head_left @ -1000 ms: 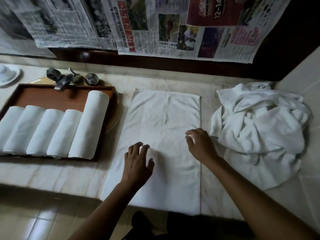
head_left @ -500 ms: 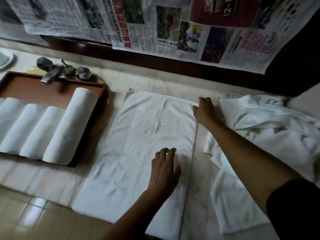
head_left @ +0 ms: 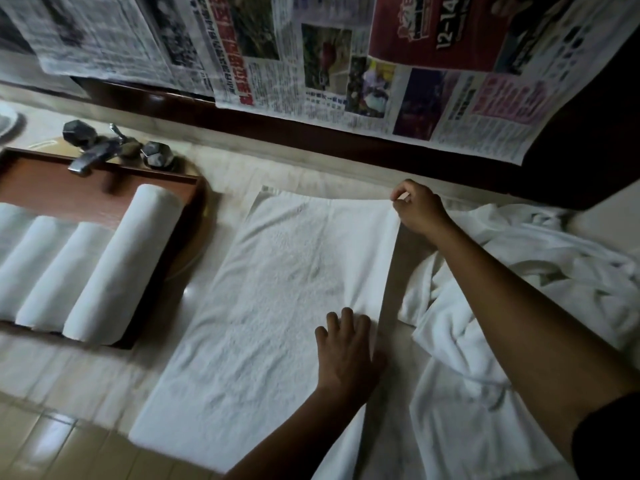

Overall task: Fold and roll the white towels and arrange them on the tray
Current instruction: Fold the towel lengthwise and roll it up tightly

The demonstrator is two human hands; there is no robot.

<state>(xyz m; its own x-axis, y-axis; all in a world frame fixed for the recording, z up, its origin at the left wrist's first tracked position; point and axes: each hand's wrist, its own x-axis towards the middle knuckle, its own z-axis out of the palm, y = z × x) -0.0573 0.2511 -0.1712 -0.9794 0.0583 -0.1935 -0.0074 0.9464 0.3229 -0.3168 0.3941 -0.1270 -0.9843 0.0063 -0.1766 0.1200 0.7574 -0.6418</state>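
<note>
Head view looked down on the flat towel, spread lengthwise on the pale counter, its near end reaching past the counter's front edge. My right hand was at that towel's far right corner, its fingers curled and pinching the corner of the cloth. My left hand lay palm down on the flat towel close to its right edge, on the half nearer me. Its fingers were straight and slightly spread, pressing the cloth and grasping nothing.

Just to the right of the flat towel, the loose white towels lay in a crumpled heap under my right forearm, one layer trailing toward me. To the left of the flat towel, across a strip of bare counter, stood the brown tray. The rolled towels lay in it side by side, touching, and the roll nearest the flat towel was longer than the others.

At the tray's far edge, left of the flat towel's far end, sat a dark metal faucet with two faceted knobs. Beyond the flat towel's far end, newspaper sheets hung over a dark wall. Below its near left corner showed the tiled floor.
</note>
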